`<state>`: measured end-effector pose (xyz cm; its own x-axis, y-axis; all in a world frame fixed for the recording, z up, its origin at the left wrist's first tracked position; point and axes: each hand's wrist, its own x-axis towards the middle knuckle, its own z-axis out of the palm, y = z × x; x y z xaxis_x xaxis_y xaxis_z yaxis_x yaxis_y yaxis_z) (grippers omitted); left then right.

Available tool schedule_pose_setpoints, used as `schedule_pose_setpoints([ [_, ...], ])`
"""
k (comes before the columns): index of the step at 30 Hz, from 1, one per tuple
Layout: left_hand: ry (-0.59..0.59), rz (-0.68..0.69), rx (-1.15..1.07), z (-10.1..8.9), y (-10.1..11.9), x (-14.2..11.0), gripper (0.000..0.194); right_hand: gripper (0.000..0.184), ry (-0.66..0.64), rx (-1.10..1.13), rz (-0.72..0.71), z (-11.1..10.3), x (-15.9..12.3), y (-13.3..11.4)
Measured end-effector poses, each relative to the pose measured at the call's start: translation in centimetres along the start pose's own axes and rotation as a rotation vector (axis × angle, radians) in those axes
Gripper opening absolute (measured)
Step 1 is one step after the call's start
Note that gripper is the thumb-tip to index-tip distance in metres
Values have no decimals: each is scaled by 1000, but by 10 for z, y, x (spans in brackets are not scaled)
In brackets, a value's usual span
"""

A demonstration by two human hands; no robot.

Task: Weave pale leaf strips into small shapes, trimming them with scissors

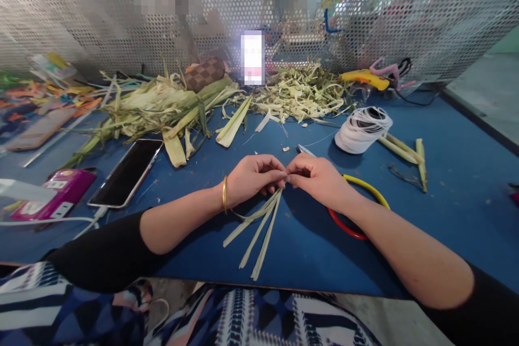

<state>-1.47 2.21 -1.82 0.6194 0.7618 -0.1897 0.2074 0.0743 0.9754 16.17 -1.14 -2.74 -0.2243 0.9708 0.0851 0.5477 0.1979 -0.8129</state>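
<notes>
Left hand [263, 177] and right hand [311, 174], fingertips meeting, both pinched closed on the upper ends of pale leaf strips [259, 227]; at least 3 tails fan toward the near edge of the blue tabletop [308, 246]. White thread spool [360, 132]: beyond the right hand.

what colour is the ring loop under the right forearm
The loop is yellow along its upper part and red along its lower; best seen in the head view.

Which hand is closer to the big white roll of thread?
The right hand. It is left of the white roll, a bit nearer the person; the left hand is farther left.
</notes>
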Motion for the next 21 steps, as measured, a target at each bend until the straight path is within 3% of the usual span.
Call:
schedule_pose_setpoints([
  [6, 87, -46, -43, 0, 2, 0, 11, 10, 43, 3, 19, 1, -2, -1],
  [13, 107, -75, -71, -1, 5, -1, 8, 12, -7, 143, 70, 0, -1, 0],
  [21, 172, -127, -66, -2, 6, 2, 5, 12, -8, 70, -23, -2, -5, -3],
])
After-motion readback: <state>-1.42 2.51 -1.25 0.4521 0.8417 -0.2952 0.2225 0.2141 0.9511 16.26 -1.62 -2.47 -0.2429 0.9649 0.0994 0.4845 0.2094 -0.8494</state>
